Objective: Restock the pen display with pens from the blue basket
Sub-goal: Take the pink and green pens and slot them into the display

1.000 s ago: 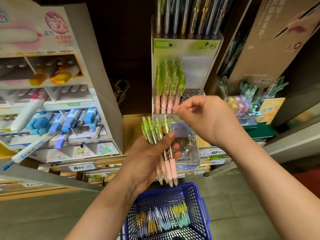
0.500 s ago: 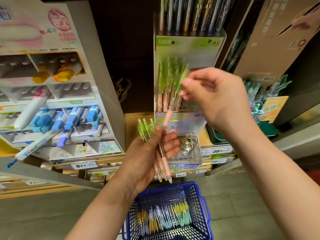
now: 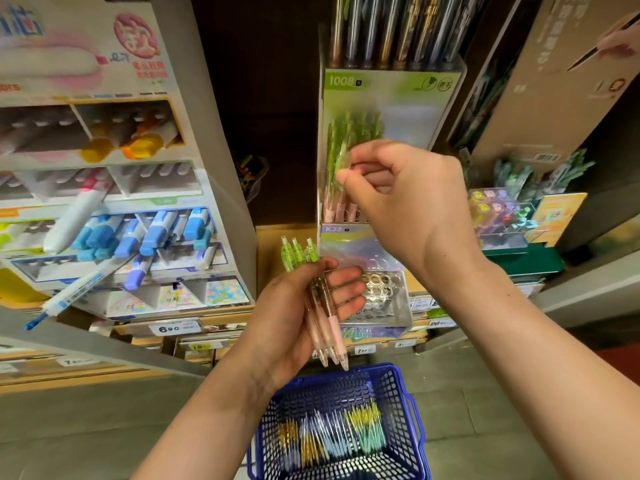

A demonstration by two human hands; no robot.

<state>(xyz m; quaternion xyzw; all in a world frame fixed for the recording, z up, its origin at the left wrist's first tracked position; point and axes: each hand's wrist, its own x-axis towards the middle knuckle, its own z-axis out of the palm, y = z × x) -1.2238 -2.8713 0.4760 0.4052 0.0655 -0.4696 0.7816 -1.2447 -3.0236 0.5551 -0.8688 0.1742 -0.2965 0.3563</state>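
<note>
Fingers [image 3: 347, 176] pinch a pen [image 3: 343, 156] (right hand [image 3: 405, 199] raised).

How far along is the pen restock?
Done: a cluster of green-topped pens stands in the 1008 tier. In hand: the right hand pinches one green pen at that cluster; the left hand holds three more pens. Left: those three, the K35 tray with visibly empty holes, and pen bundles in the blue basket.

Bare left hand [image 3: 298, 320], bare right hand [image 3: 405, 199], bare forearms [image 3: 207, 420].
</note>
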